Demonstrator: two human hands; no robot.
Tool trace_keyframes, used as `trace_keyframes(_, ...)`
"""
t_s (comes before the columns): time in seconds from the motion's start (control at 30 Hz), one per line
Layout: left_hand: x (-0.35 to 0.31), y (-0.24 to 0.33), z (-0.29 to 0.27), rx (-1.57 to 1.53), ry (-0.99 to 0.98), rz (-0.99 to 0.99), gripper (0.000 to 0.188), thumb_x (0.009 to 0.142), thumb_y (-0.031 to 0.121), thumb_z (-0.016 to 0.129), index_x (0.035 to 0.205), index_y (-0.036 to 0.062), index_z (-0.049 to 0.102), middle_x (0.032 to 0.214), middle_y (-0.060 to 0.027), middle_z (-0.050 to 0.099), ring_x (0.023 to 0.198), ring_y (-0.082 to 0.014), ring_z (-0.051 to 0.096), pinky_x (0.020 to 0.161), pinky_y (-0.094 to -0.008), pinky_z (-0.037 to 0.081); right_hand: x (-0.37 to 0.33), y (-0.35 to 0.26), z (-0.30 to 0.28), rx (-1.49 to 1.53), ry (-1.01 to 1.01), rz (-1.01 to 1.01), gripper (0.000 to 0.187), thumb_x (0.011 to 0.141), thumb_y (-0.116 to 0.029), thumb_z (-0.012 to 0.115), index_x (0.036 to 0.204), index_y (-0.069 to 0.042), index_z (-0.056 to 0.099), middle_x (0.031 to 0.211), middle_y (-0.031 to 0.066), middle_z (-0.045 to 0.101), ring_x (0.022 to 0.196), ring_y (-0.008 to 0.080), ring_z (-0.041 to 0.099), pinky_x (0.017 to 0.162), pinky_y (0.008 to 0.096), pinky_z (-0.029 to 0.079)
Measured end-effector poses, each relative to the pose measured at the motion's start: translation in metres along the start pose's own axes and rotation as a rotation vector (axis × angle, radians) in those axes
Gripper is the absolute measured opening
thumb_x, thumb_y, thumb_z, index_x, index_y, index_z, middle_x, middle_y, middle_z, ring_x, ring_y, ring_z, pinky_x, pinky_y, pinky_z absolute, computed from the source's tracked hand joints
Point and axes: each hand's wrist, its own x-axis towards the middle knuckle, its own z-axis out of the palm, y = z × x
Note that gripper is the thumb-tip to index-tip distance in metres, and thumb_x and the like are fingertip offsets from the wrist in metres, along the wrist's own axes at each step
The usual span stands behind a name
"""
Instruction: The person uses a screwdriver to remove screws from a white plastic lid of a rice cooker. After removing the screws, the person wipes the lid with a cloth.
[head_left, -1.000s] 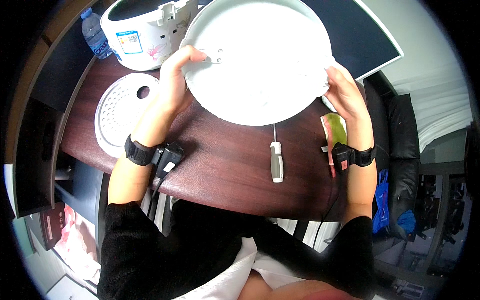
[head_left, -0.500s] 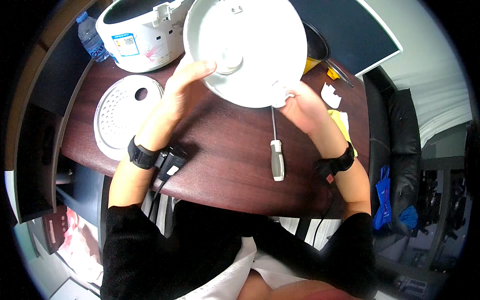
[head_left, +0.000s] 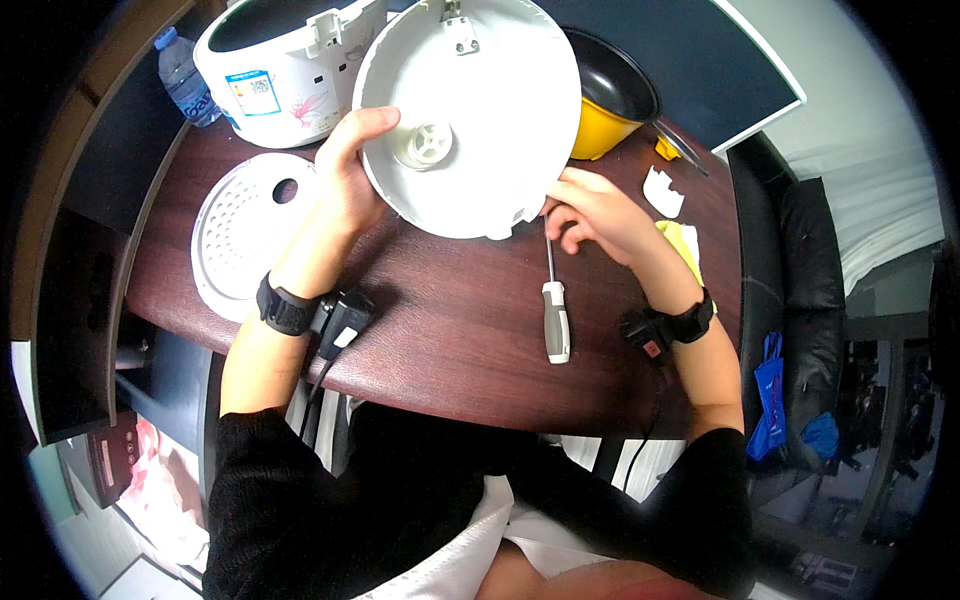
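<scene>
A round white plastic lid shell (head_left: pixel 490 130), its hollow inside turned toward me, is held up over the far part of the table. My left hand (head_left: pixel 350 175) grips its left edge, thumb over the rim and the other fingers behind. Inside the shell are a small round fitting (head_left: pixel 431 144) and a hinge bracket (head_left: pixel 461 38) at the top. My right hand (head_left: pixel 605 215) is at the shell's lower right edge with fingers loosely bent and apart; whether a fingertip touches the rim is unclear. Below lies a grey and white screwdriver (head_left: pixel 556 325), shaft pointing away.
Far left stands a white rice cooker body (head_left: pixel 300 90), with a water bottle (head_left: pixel 185 75) beside it. A perforated white disc (head_left: pixel 235 235) lies left on the brown table (head_left: pixel 450 340). Behind the shell, right, are a yellow-and-black pot (head_left: pixel 610 125), a broken white piece (head_left: pixel 662 193) and a yellow cloth (head_left: pixel 682 240).
The shell has shifted left and slightly down and turned, uncovering the yellow pot. My right hand's fingers have loosened from its rim; my left hand still holds it.
</scene>
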Motion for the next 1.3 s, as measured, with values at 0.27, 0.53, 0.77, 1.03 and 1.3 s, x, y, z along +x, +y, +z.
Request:
trace_keyframes(0.27,-0.008,0.007,0.003,0.109,0.007,0.062,0.058,0.076,0.027,0.053,0.123,-0.0059,0.042,0.109,-0.0181,0.056,0.098,-0.0255,0.057,0.083,-0.0343,0.048,-0.046,0.037,0.001,-0.867,0.220,-0.053,0.056,0.078,-0.055,0.061,0.062,-0.001,0.054,0.053,0.0115,0.055,0.047,0.0235,0.055,0.049,0.0364,0.045)
trace_keyframes(0.53,-0.008,0.009,-0.001,0.268,-0.062,0.108,0.057,0.074,0.024,0.053,0.121,-0.0071,0.044,0.109,-0.0177,0.057,0.097,-0.0249,0.058,0.085,-0.0330,0.046,-0.059,0.061,0.023,-0.886,0.149,-0.080,0.048,0.072,-0.045,0.066,0.062,0.001,0.059,0.058,0.0181,0.058,0.056,0.0339,0.060,0.053,0.0407,0.047)
trace_keyframes(0.77,-0.005,0.013,-0.003,0.458,-0.172,0.191,0.067,0.071,0.023,0.055,0.130,-0.0040,0.037,0.116,-0.0156,0.053,0.104,-0.0233,0.053,0.088,-0.0320,0.043,-0.074,0.068,-0.009,-0.497,0.080,-0.141,0.020,0.082,-0.019,0.057,0.082,0.001,0.052,0.069,0.0120,0.060,0.065,0.0186,0.061,0.060,0.0329,0.047)
trace_keyframes(1.03,-0.008,0.017,0.015,0.574,-0.269,0.128,0.070,0.065,0.019,0.056,0.130,-0.0008,0.040,0.122,-0.0093,0.048,0.114,-0.0180,0.042,0.098,-0.0279,0.031,-0.058,0.027,0.000,0.136,-0.037,-0.453,0.021,0.098,-0.019,0.037,0.105,0.000,0.044,0.086,0.0066,0.055,0.076,0.0140,0.059,0.066,0.0260,0.048)
trace_keyframes(1.3,-0.011,0.012,0.005,0.561,-0.238,0.100,0.071,0.072,0.030,0.060,0.132,-0.0026,0.039,0.127,-0.0120,0.047,0.119,-0.0197,0.041,0.101,-0.0323,0.030,-0.042,0.042,0.014,0.261,-0.066,-0.452,0.030,0.099,-0.022,0.034,0.115,0.000,0.044,0.081,0.0052,0.049,0.056,0.0101,0.051,0.048,0.0212,0.042)
